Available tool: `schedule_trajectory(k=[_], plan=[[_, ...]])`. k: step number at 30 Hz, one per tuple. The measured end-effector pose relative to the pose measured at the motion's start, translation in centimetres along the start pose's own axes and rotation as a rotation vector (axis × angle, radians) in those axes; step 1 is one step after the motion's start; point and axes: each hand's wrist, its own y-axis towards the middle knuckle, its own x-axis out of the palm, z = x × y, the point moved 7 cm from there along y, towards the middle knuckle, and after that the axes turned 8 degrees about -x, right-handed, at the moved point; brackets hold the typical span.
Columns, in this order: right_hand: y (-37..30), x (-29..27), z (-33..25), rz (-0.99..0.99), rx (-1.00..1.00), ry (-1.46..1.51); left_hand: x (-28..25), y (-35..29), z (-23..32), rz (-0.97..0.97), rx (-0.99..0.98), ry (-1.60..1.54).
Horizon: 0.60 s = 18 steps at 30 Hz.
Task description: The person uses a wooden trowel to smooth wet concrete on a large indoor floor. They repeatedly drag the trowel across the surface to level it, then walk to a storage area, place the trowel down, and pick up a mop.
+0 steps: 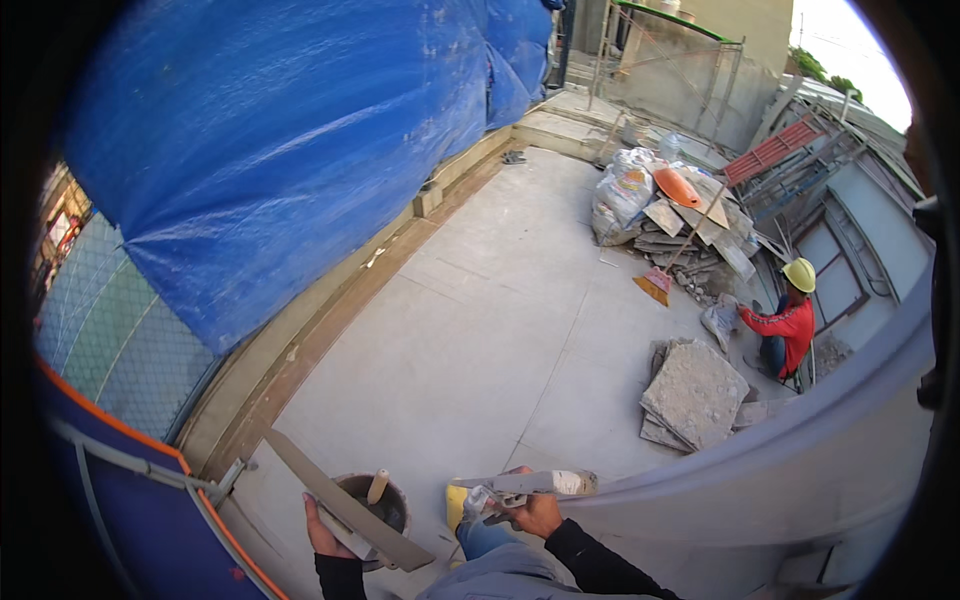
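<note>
My left hand (323,532), at the lower left, is closed on a long, flat grey plastering float (345,495). Its blade slants across a dark bucket (398,497) standing on the floor. From the bucket pokes a light wooden handle (378,487); the lower part of that tool is hidden. To the right, my right hand (540,514) grips a plastering trowel (545,483), its blade smeared with pale material. Some clear, crumpled-looking stuff (482,502) shows beside the trowel, too unclear to name. A yellow boot (456,505) is below.
Blue tarpaulin (300,150) hangs along the left above a low ledge (300,350). Broken slabs (695,395) lie stacked at right, near a crouching co-worker (790,325) in red with a yellow helmet. Beyond are filled sacks (622,195), a broom (655,284) and scaffolding (720,90).
</note>
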Motion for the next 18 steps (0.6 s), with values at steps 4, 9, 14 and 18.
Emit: schedule_trajectory(k=[4, 9, 14, 18], plan=[[7.4, -0.4, 3.5, 0.128, 0.073, -0.144, 6.1, 12.8, 2.8, -0.025, -0.172, 0.075], [15.0, -4.9, 7.3, 0.456, 0.148, -0.215, 14.2, 27.1, 5.2, 0.016, -0.238, 0.075], [22.0, -9.3, 9.9, 0.638, 0.327, -0.300, 25.7, 40.1, 6.6, -0.261, -0.370, 0.252], [27.2, -12.4, 11.5, 0.862, 0.362, -0.269, 34.4, 51.5, 5.5, -0.334, -0.513, 0.285]])
